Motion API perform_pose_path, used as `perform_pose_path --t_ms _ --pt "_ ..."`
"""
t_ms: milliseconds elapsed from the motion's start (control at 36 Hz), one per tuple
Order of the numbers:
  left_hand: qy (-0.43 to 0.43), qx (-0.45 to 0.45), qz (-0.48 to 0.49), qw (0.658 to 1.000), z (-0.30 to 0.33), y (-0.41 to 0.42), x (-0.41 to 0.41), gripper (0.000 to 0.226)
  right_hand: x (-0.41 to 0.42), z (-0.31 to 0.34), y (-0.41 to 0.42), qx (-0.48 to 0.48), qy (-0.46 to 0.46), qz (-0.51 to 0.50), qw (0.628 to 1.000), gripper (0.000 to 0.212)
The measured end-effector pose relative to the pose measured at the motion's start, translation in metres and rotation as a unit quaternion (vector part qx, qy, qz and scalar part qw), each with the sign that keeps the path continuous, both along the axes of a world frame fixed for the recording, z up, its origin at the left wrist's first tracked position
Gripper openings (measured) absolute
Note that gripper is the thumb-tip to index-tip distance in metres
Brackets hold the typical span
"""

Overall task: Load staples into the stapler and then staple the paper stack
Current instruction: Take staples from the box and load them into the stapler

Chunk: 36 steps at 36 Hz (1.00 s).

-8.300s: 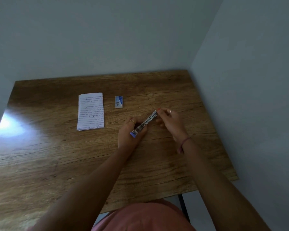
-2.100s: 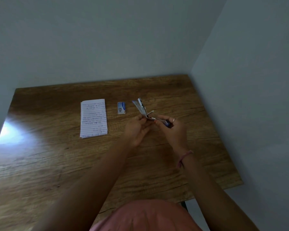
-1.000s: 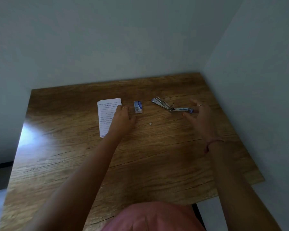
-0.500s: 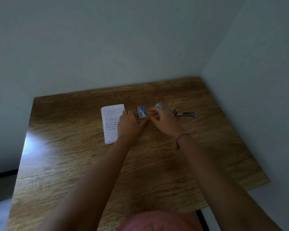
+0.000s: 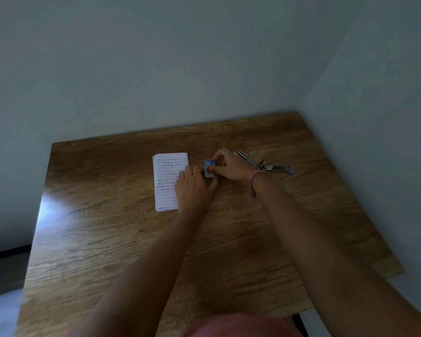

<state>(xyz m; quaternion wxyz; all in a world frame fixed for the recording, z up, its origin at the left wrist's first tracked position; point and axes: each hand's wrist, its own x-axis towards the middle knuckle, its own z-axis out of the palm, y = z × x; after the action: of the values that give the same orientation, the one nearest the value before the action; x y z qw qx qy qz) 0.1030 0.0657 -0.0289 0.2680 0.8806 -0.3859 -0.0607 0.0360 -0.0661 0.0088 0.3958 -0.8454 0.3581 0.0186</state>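
A small blue and white staple box (image 5: 209,168) lies on the wooden table (image 5: 107,239). My right hand (image 5: 231,166) grips it from the right, thumb on top. My left hand (image 5: 192,184) holds its near left side and partly covers the lined paper stack (image 5: 167,176). The metal stapler (image 5: 265,164) lies swung open on the table to the right of my right hand, and neither hand holds it.
Pale walls close the table in at the back and on the right. The table's front right corner (image 5: 399,271) ends near a dark leg. A bright glare patch (image 5: 56,207) sits on the left of the tabletop.
My right hand left the opened stapler on the table and moved left to the staple box. My left hand closed in on the box too. Both now hold it.
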Motion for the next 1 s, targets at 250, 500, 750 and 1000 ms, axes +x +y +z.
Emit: perform_pose_path --t_ms 250,500,750,1000 --pt "0.014 -0.017 0.000 1.000 -0.002 0.002 0.001 0.042 0.012 0.008 -0.013 0.055 0.055 0.036 0.996 0.039" --pt "0.022 -0.023 -0.001 0.999 0.001 0.001 0.001 0.042 0.010 0.000 -0.018 0.102 0.002 -0.021 0.995 0.019" --pt "0.040 -0.051 0.006 0.998 0.001 0.003 0.000 0.042 0.006 -0.004 -0.018 0.106 -0.026 -0.054 0.993 0.016" --pt "0.019 -0.025 -0.008 0.999 0.001 0.004 -0.002 0.048 0.001 0.004 -0.003 0.021 -0.037 -0.012 0.999 0.029"
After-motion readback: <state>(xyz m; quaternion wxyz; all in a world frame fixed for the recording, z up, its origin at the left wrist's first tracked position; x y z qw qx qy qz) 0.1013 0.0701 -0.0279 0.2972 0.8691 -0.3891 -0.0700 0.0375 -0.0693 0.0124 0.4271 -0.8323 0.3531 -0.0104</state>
